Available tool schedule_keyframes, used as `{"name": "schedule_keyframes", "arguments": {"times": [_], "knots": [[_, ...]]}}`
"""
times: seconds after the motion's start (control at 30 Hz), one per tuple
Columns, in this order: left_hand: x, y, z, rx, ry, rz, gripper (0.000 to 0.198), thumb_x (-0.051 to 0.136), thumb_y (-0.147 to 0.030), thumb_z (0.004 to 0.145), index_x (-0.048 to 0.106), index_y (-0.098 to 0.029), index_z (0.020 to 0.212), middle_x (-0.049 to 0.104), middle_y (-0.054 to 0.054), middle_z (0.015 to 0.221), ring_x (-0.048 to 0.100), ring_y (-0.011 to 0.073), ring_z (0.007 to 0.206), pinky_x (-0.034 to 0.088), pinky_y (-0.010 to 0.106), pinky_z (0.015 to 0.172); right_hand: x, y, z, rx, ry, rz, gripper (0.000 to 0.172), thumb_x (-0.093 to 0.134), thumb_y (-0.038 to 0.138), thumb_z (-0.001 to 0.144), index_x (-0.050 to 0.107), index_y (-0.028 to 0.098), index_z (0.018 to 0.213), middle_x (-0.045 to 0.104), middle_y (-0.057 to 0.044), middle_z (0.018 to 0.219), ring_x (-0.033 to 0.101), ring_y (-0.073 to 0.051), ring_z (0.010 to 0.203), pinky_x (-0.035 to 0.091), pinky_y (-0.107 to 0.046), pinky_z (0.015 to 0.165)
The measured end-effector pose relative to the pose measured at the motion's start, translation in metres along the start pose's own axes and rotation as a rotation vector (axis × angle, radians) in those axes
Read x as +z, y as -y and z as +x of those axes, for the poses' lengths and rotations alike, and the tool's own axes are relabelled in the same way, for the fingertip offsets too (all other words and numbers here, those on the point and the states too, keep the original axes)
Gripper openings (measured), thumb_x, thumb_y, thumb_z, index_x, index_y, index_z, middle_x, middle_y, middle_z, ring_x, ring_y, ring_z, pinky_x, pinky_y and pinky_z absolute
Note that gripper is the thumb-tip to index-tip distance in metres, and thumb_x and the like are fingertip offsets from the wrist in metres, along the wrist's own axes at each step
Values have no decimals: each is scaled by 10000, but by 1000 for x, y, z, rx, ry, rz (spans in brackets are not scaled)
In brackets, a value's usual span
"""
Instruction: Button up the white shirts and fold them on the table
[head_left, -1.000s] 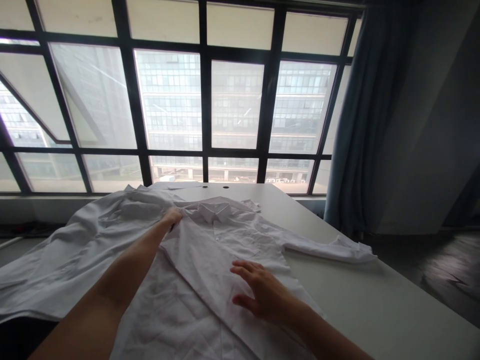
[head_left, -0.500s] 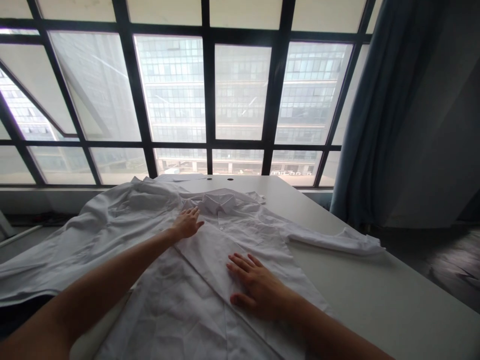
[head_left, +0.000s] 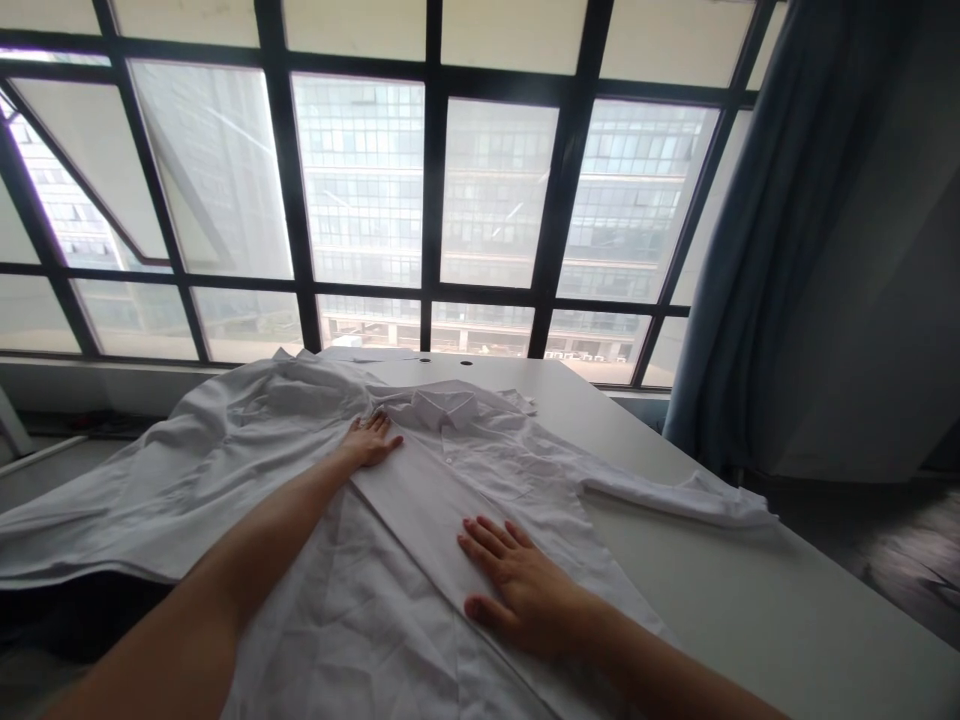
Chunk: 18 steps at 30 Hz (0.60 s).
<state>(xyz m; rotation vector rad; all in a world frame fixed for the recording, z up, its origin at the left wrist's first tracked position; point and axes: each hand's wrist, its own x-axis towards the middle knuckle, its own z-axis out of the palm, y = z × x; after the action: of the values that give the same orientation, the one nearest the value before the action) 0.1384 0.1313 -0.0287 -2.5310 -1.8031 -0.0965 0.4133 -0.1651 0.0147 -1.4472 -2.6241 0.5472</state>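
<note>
A white collared shirt lies spread on the table, its collar toward the window. One sleeve is folded diagonally across its front, and the other stretches out to the right. My left hand rests flat near the shoulder end of the folded sleeve, fingers apart. Farther down, my right hand lies palm down on the shirt front at that sleeve, its fingers spread. Neither hand grips the cloth. Another white shirt lies rumpled to the left, beside my left forearm.
The white table runs back to a large black-framed window. Two dark round holes are near its far edge. A blue-grey curtain hangs at the right. Under the left shirt's hem is something dark.
My left hand has shifted slightly left and farther toward the shoulder, flattening onto the cloth. My right hand stays almost in place. The camera view has tilted a little.
</note>
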Motion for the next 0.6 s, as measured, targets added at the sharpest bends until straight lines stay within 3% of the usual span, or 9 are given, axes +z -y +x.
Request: {"name": "schedule_keyframes", "arguments": {"times": [0.23,0.33,0.4,0.5,0.53,0.6], "knots": [[-14,-7,1,-58,-76,18,678,273,-518,974,275,-111,1516,150,167,1592,92,310,1477,9,552,1160,0,7,-5,23,11,-1,767,384,602,923,247,160,1534,140,-129,1590,98,-292,1474,49,-511,1187],[-19,-23,-16,-13,-109,15,678,243,-507,985,289,-77,1507,156,179,1588,92,302,1479,49,518,1171,2,5,-4,11,15,22,782,416,606,908,258,163,1532,133,-125,1592,97,-298,1474,50,-520,1185],[-20,-34,-33,60,-56,9,707,205,-524,986,271,-53,1509,149,180,1588,100,290,1479,82,499,1174,-5,-4,0,-30,-1,86,776,467,618,880,349,167,1501,230,-130,1574,203,-305,1453,138,-496,1181],[-14,-38,-65,180,38,-27,744,184,-568,977,250,-60,1516,158,171,1587,118,278,1478,128,477,1174,-28,-37,4,29,-215,218,609,429,594,905,589,172,1312,570,-134,1362,556,-273,1218,426,-386,1024],[-12,-35,-75,199,54,-43,750,192,-583,971,257,-70,1515,165,172,1585,126,281,1476,140,478,1172,-38,-55,2,128,-334,209,557,391,566,927,648,164,1216,662,-131,1225,637,-261,1080,483,-362,929],[-6,-27,-92,193,67,-69,751,224,-599,962,295,-81,1502,191,183,1577,151,299,1470,159,489,1166,-56,-96,-8,440,-542,48,443,400,478,938,695,171,1058,728,-120,1005,678,-256,935,501,-345,829]]}}
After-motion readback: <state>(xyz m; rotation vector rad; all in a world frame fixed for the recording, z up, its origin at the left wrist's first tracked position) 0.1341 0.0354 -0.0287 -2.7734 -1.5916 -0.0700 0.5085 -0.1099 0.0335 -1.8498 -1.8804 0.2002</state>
